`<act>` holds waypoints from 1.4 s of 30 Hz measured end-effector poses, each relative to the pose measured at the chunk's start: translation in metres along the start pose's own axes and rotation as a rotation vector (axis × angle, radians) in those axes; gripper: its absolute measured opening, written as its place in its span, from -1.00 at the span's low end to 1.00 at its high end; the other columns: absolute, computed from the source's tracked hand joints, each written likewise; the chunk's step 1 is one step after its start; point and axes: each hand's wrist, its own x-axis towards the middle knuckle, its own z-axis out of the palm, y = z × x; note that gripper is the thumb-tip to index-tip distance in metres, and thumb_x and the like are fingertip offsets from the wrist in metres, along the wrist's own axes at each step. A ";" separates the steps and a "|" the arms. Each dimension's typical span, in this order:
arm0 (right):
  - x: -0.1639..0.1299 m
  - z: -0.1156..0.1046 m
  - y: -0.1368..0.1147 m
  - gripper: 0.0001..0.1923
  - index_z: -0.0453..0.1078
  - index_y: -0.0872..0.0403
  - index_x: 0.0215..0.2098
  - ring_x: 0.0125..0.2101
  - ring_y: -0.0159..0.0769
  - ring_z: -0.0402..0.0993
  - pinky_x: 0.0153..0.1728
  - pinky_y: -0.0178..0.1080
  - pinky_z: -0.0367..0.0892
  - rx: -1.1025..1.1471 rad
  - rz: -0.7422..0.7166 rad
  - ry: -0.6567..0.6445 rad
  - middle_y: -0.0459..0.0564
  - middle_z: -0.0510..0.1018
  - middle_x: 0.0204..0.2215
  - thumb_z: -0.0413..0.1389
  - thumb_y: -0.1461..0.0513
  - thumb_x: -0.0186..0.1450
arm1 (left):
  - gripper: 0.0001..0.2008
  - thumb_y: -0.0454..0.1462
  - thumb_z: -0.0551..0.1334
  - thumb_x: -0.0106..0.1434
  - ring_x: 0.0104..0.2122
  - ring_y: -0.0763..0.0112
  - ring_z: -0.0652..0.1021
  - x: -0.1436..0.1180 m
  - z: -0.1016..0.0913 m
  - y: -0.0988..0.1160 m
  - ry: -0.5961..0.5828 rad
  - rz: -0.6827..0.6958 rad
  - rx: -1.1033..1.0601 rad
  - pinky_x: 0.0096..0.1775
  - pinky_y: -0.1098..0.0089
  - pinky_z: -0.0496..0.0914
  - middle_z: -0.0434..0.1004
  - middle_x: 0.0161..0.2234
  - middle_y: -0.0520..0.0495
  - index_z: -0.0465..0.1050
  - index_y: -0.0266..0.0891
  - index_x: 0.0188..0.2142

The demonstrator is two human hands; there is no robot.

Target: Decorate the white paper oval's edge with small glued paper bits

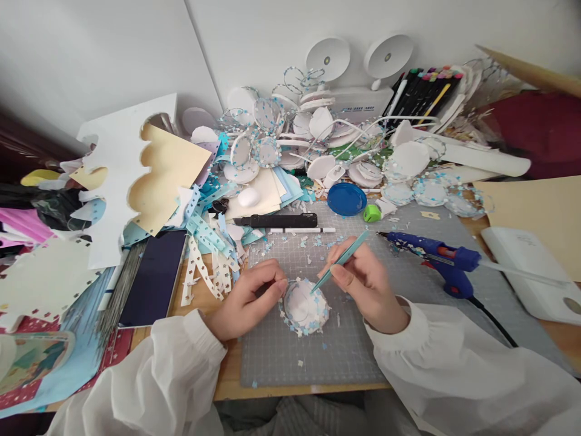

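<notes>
A round white disc (303, 304) lies on the grey cutting mat (272, 363), its rim covered with small blue and white paper cut-outs. My left hand (255, 295) pinches at the upper left edge of the disc, with thumb and forefinger together. Teal tweezers (344, 257) are gripped in my right hand (363, 275). Their tips point down at the disc's upper right rim. Whether a cut-out sits between the tips is too small to tell.
A blue glue gun (447, 257) rests on the mat at right. Behind lie a black cutter (284, 220), a white pen (303, 230), a blue lid (346, 198) and heaped decorated discs (267, 151). A dark phone (154, 278) and punched paper strips (204, 266) are at left.
</notes>
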 end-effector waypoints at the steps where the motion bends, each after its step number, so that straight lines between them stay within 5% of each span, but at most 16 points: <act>1: 0.000 0.000 0.000 -0.92 0.26 -0.01 -0.25 -0.46 -0.42 0.37 -0.51 -0.30 0.18 0.002 -0.003 0.003 -0.12 0.33 -0.39 0.06 0.17 0.36 | -0.71 -0.30 0.02 0.40 -0.41 0.46 0.33 0.000 0.000 0.000 0.000 -0.001 0.001 -0.32 0.42 0.21 0.26 -0.47 0.03 0.24 -0.25 -0.48; 35: 0.003 -0.001 0.004 -0.85 0.28 0.01 -0.27 -0.57 -0.45 0.17 -0.55 -0.28 0.11 -0.033 0.041 0.093 -0.08 0.40 -0.39 0.10 0.11 0.33 | -0.70 -0.26 0.01 0.40 -0.42 0.45 0.32 0.000 0.000 -0.001 -0.016 -0.015 -0.004 -0.34 0.42 0.21 0.25 -0.47 0.03 0.23 -0.26 -0.48; 42: 0.005 -0.002 0.003 -0.81 0.27 0.01 -0.30 -0.63 -0.48 0.11 -0.59 -0.29 0.06 0.068 0.129 0.106 -0.17 0.31 -0.53 0.12 0.08 0.30 | -0.69 -0.23 0.02 0.40 -0.42 0.43 0.32 0.000 0.000 0.000 -0.019 -0.023 0.021 -0.34 0.40 0.21 0.25 -0.48 0.01 0.23 -0.25 -0.49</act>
